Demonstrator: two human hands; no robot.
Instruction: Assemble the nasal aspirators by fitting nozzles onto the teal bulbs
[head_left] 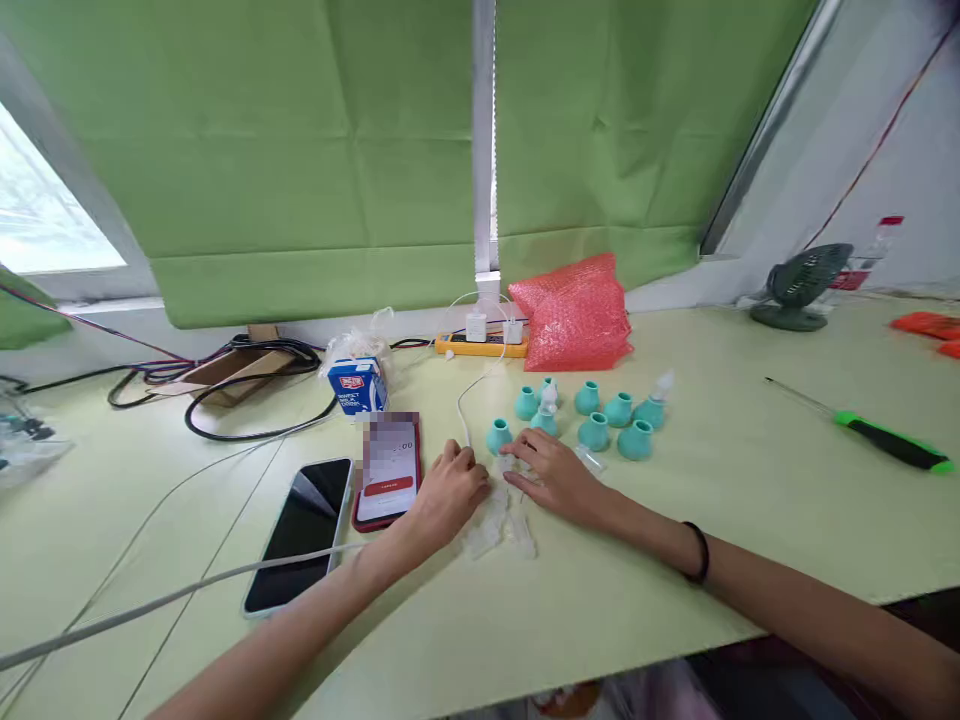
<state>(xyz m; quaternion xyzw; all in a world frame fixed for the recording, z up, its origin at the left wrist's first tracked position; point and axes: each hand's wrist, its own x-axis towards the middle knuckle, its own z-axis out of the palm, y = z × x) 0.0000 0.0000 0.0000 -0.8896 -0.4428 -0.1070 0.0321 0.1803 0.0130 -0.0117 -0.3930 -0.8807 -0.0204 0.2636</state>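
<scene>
My left hand (451, 488) rests on the table with its fingers curled down. What lies under those fingertips, if anything, is hidden. Just right of it, my right hand (559, 474) has thumb and forefinger around a small clear plastic piece (505, 464). Several loose clear plastic pieces (495, 525) lie below the two hands. A teal bulb-shaped piece (498, 437) with an open neck stands just beyond my right fingertips. Several more like it, such as one teal bulb (636, 440), stand behind and to the right. A teal bulb (649, 410) at the right has a whitish translucent tip on it.
Left of my hands lie a red-cased phone (386, 480) and a black-screened phone (304, 535), crossed by a white cable (225, 575). Behind are a milk carton (358, 387), a power strip (480, 347) and a red bubble-wrap bag (574, 315). A screwdriver (862, 425) and fan (802, 285) are right.
</scene>
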